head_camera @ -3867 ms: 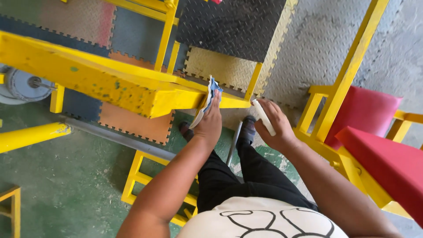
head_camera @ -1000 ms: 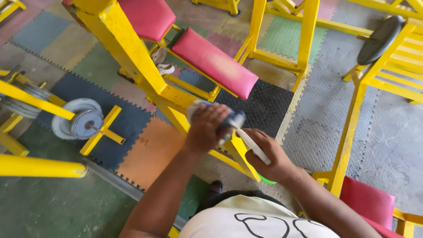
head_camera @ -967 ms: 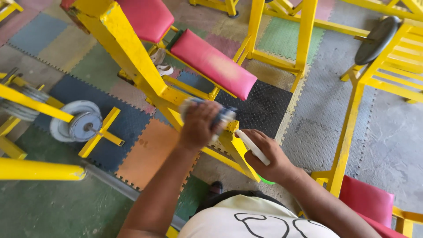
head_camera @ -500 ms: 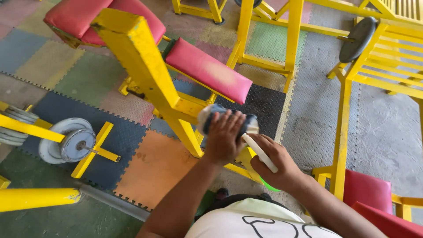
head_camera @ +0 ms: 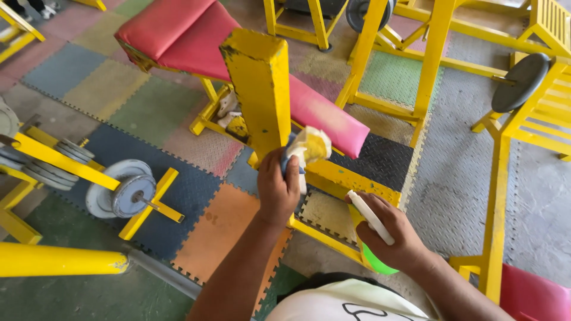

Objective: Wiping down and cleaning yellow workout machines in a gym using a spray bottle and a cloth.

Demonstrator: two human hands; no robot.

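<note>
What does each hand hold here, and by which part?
The left hand grips a bunched cloth by its lower end, against the yellow post. The right hand holds a spray bottle around its neck, its green body below the hand.

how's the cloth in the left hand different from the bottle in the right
The cloth is soft and crumpled, whitish with blue and a yellow tint; the spray bottle is rigid, with a white nozzle and green body. The left hand presses the cloth against the yellow post, while the right hand holds the spray bottle clear of the frame, nozzle aimed toward it. Each sits in a closed grip.
</note>
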